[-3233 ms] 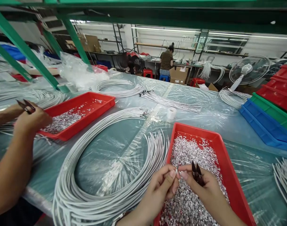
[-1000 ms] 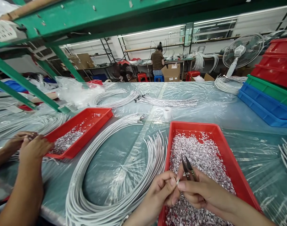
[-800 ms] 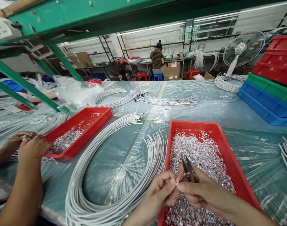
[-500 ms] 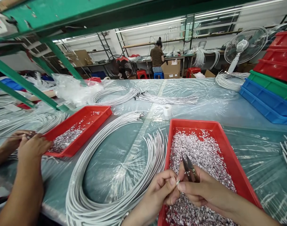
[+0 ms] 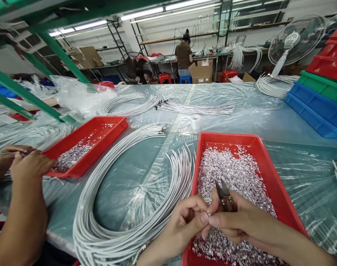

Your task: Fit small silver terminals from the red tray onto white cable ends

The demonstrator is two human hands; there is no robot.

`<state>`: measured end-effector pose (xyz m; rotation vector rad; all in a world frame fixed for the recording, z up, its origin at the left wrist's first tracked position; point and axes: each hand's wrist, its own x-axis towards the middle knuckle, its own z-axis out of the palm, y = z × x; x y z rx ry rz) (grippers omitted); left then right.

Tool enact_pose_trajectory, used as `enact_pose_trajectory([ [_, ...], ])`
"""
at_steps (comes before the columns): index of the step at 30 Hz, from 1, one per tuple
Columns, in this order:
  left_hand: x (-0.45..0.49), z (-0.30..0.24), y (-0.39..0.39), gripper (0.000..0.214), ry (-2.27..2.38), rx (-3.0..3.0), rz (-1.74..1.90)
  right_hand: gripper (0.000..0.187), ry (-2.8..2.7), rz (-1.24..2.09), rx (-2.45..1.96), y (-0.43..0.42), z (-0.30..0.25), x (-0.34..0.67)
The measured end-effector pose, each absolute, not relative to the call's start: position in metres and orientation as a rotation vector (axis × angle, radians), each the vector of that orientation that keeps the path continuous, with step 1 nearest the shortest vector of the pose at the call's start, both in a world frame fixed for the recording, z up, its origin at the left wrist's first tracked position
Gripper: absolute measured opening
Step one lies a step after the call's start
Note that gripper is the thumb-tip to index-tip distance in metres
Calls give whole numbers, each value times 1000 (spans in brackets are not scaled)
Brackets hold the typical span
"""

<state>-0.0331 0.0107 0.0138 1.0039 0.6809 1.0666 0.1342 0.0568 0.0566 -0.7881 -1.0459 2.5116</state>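
Observation:
Over the right red tray (image 5: 264,159), my two hands meet fingertip to fingertip. My left hand (image 5: 189,220) is closed in a pinch on what looks like a white cable's end (image 5: 209,215), mostly covered by the fingers. Thread snips (image 5: 224,194) rest in my right hand (image 5: 237,218), blades up and apart, while its thumb and forefinger pinch at the same small tip. Shiny silvery foil scraps (image 5: 231,173) fill much of the tray under my hands. A large coil of white cables (image 5: 92,192) lies to the left, its loose ends beside the tray.
At the left, a co-worker's hands (image 5: 27,162) work beside another red tray (image 5: 120,127) with foil scraps. A white tape roll (image 5: 196,122) and more cable bundles (image 5: 196,108) lie farther back. Stacked crates (image 5: 317,107) stand at the right; a green frame (image 5: 27,98) crosses the left.
The view has tilted down slightly, so the far things sit higher in the picture. My hands keep their pinch, and the pale tip between them shows less.

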Motion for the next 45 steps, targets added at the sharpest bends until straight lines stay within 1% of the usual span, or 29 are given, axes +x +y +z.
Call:
enact_pose_trajectory([
  [2, -33, 14, 12, 25, 695, 1017, 1061, 30, -1045, 2519, -799, 57, 58, 134],
  [4, -33, 15, 13, 26, 718, 1036, 1059, 27, -1029, 2518, -782, 58, 59, 133],
  [8, -34, 19, 14, 23, 803, 1104, 1096, 21, -1002, 2500, -750, 59, 56, 132],
  [15, -36, 24, 14, 20, 888, 1180, 1123, 19, -966, 2551, -754, 61, 48, 136],
  [24, -40, 30, 16, 18, 888, 1151, 979, 15, -975, 2556, -826, 60, 49, 137],
  [37, -38, 19, 24, 14, 793, 1061, 981, 14, -921, 2538, -867, 61, 48, 136],
  [45, -38, 17, 25, 13, 792, 1055, 981, 14, -936, 2533, -993, 62, 54, 134],
])
